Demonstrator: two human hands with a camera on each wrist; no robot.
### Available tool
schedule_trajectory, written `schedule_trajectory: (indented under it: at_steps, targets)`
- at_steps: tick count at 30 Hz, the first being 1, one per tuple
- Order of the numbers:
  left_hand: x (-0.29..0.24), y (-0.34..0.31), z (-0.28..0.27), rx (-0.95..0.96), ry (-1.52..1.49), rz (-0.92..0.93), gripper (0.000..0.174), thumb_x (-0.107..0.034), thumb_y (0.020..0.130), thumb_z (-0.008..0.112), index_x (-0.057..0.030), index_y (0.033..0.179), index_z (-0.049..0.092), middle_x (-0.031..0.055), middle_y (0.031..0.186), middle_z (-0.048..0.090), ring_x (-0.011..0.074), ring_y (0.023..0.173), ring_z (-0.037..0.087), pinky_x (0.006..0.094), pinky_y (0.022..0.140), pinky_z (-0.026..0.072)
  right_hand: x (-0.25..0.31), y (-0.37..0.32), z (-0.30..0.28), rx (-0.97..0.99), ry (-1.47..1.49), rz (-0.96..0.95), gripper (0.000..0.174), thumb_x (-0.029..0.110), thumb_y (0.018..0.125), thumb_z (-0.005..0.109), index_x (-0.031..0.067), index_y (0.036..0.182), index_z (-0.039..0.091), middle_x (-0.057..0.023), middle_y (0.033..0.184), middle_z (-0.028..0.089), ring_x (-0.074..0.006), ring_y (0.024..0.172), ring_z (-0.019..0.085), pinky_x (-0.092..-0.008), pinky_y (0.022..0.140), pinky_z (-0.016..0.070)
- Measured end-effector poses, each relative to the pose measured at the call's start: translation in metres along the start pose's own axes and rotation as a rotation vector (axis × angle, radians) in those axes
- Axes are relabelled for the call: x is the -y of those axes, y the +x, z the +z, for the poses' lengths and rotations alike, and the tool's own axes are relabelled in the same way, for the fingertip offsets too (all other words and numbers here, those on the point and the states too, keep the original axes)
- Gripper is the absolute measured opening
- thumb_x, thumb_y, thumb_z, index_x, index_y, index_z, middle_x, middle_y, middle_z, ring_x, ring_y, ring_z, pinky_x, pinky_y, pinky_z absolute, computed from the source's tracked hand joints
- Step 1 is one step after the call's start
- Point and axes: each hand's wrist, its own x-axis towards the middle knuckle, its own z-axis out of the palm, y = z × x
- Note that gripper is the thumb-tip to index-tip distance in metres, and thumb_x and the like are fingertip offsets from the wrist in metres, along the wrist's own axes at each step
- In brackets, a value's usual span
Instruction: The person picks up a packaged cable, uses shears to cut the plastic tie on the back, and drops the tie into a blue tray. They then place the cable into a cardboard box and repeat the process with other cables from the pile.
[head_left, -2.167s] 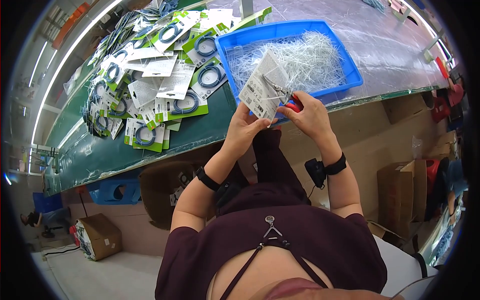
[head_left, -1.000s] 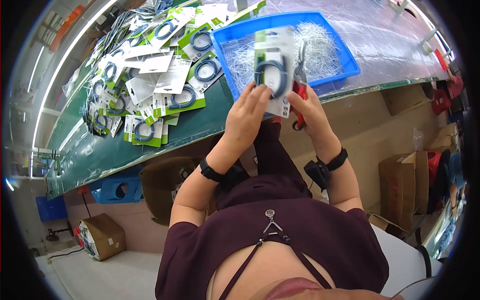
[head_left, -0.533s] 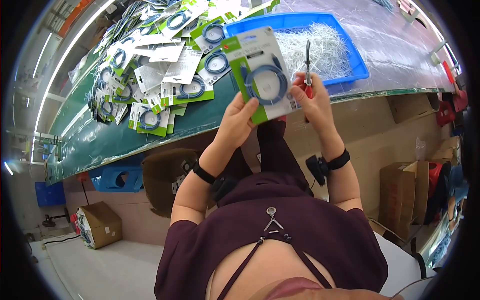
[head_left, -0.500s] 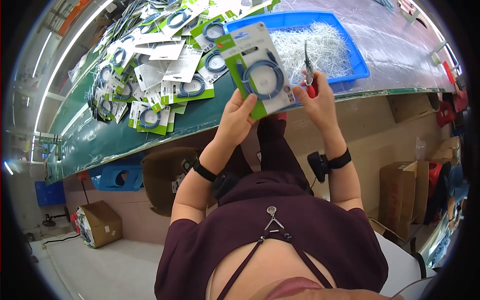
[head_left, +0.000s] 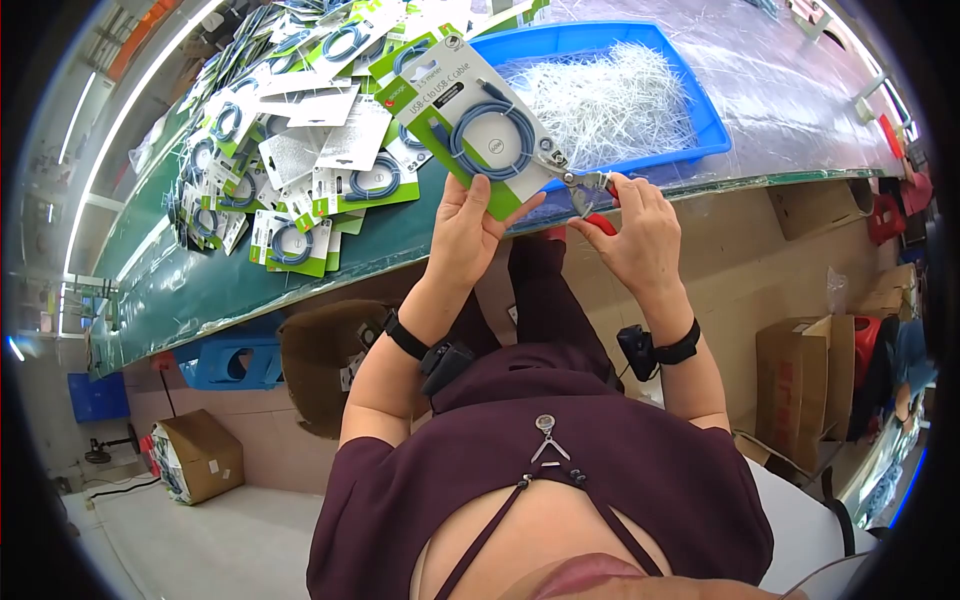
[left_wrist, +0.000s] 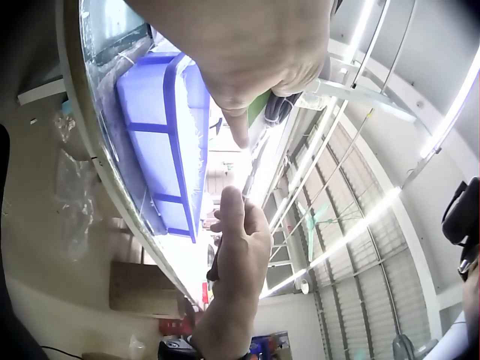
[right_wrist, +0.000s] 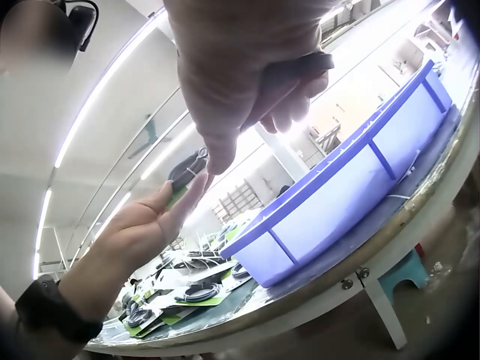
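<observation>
A carded USB-C cable [head_left: 497, 147], its blue-grey coil tied to a white and green card, faces me above the table edge. My left hand [head_left: 462, 232] holds it by the lower edge, thumb on the front and fingers behind. Red-handled nippers [head_left: 582, 182] are in my right hand [head_left: 642, 235], the fingers round the handles and the metal nose pointing left. Their nose overlaps the card's right edge beside the coil. In the right wrist view the left hand [right_wrist: 139, 229] is seen from the side with the cable coil [right_wrist: 187, 166] above its fingertips; the nippers are mostly hidden by the right hand.
A blue tray [head_left: 712, 150] full of thin clear plastic strips [head_left: 625, 105] stands behind the hands. Left of it lies a large pile of carded cables [head_left: 375, 180] on the green table top [head_left: 165, 320]. Cardboard boxes [head_left: 800, 390] stand on the floor at right.
The card has turned from its printed back to its cable side and moved up and left. The nippers have swung from pointing upward to pointing left, their nose now at the card's right edge.
</observation>
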Motion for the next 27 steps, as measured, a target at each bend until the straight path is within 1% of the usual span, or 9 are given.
schedule_trajectory:
  at_steps: [12, 15, 16, 19, 20, 23, 25, 26, 27]
  targets:
    - [-0.003, 0.002, -0.006, 0.025, 0.082, -0.06, 0.033, -0.018, 0.104, 0.038, -0.0148, 0.137, 0.039, 0.007, 0.137, 0.048, 0.0295, 0.126, 0.05, 0.0578, 0.103, 0.045, -0.007, 0.002, -0.001, 0.003, -0.085, -0.051, 0.058, 0.039, 0.07, 0.081, 0.0021, 0.108, 0.059, -0.0074, 0.085, 0.06, -0.0256, 0.079, 0.059, -0.0345, 0.071, 0.0466]
    - [0.001, 0.0, 0.001, 0.0, -0.004, -0.063, 0.033, -0.016, 0.104, 0.037, -0.0147, 0.137, 0.038, 0.0071, 0.136, 0.048, 0.0286, 0.125, 0.051, 0.0556, 0.103, 0.0459, 0.001, 0.007, 0.002, 0.251, 0.418, 0.248, 0.052, 0.029, 0.071, 0.083, 0.0011, 0.107, 0.058, -0.0081, 0.084, 0.06, -0.0266, 0.078, 0.059, -0.0338, 0.07, 0.0466]
    - [0.003, 0.0, 0.003, -0.026, -0.021, -0.057, 0.033, -0.016, 0.104, 0.037, -0.0143, 0.137, 0.038, 0.0073, 0.136, 0.048, 0.0285, 0.125, 0.051, 0.055, 0.103, 0.0461, 0.004, 0.012, 0.002, 0.248, 0.42, 0.247, 0.052, 0.029, 0.071, 0.083, 0.0011, 0.107, 0.058, -0.0081, 0.084, 0.06, -0.0266, 0.078, 0.059, -0.0338, 0.07, 0.0466]
    - [0.01, -0.002, 0.006, -0.083, -0.054, -0.049, 0.033, -0.017, 0.104, 0.038, -0.0135, 0.137, 0.038, 0.0077, 0.136, 0.049, 0.0284, 0.125, 0.051, 0.0539, 0.102, 0.0466, 0.015, 0.022, -0.001, 0.132, 0.698, 0.408, 0.044, 0.018, 0.073, 0.079, 0.0001, 0.106, 0.055, -0.0126, 0.087, 0.06, -0.0303, 0.079, 0.058, -0.0353, 0.071, 0.0471]
    - [0.011, -0.002, 0.006, -0.078, -0.04, -0.051, 0.032, -0.017, 0.104, 0.038, -0.013, 0.136, 0.038, 0.0078, 0.135, 0.049, 0.0277, 0.125, 0.052, 0.0526, 0.102, 0.0466, 0.017, 0.025, 0.002, 0.131, 0.696, 0.409, 0.044, 0.018, 0.073, 0.079, 0.0001, 0.106, 0.055, -0.0126, 0.087, 0.06, -0.0303, 0.079, 0.058, -0.0353, 0.071, 0.0471]
    - [0.014, -0.003, 0.011, -0.077, 0.003, -0.046, 0.031, -0.016, 0.104, 0.04, -0.0115, 0.134, 0.039, 0.0078, 0.132, 0.051, 0.0252, 0.121, 0.054, 0.0477, 0.102, 0.0474, 0.024, 0.038, 0.022, -0.081, 0.527, 0.057, 0.038, 0.008, 0.073, 0.073, 0.0002, 0.105, 0.054, -0.0154, 0.09, 0.058, -0.0335, 0.081, 0.057, -0.0375, 0.072, 0.047]
    - [0.016, -0.008, 0.019, -0.11, 0.001, -0.052, 0.031, -0.017, 0.103, 0.044, -0.0107, 0.133, 0.041, 0.0072, 0.129, 0.054, 0.0221, 0.115, 0.057, 0.0418, 0.097, 0.0494, 0.022, 0.037, 0.037, -0.074, 0.431, -0.008, 0.037, 0.005, 0.072, 0.07, 0.0007, 0.104, 0.053, -0.0173, 0.091, 0.056, -0.0348, 0.083, 0.056, -0.0384, 0.071, 0.0465]
    - [0.019, -0.011, 0.018, -0.125, -0.011, -0.056, 0.031, -0.017, 0.102, 0.046, -0.0105, 0.132, 0.042, 0.0067, 0.127, 0.055, 0.0202, 0.112, 0.058, 0.0384, 0.094, 0.0507, 0.024, 0.036, 0.041, -0.046, 0.448, 0.018, 0.038, 0.004, 0.071, 0.069, 0.001, 0.104, 0.052, -0.0162, 0.089, 0.055, -0.0344, 0.083, 0.055, -0.0391, 0.071, 0.0462]
    - [0.018, -0.012, 0.014, -0.128, -0.015, -0.003, 0.031, -0.02, 0.101, 0.049, -0.0111, 0.13, 0.045, 0.0054, 0.123, 0.056, 0.0166, 0.109, 0.057, 0.0333, 0.089, 0.051, 0.031, 0.04, 0.045, -0.021, 0.494, 0.053, 0.028, 0.001, 0.07, 0.065, 0.0035, 0.094, 0.051, -0.0143, 0.082, 0.055, -0.0354, 0.077, 0.054, -0.0433, 0.069, 0.0447]
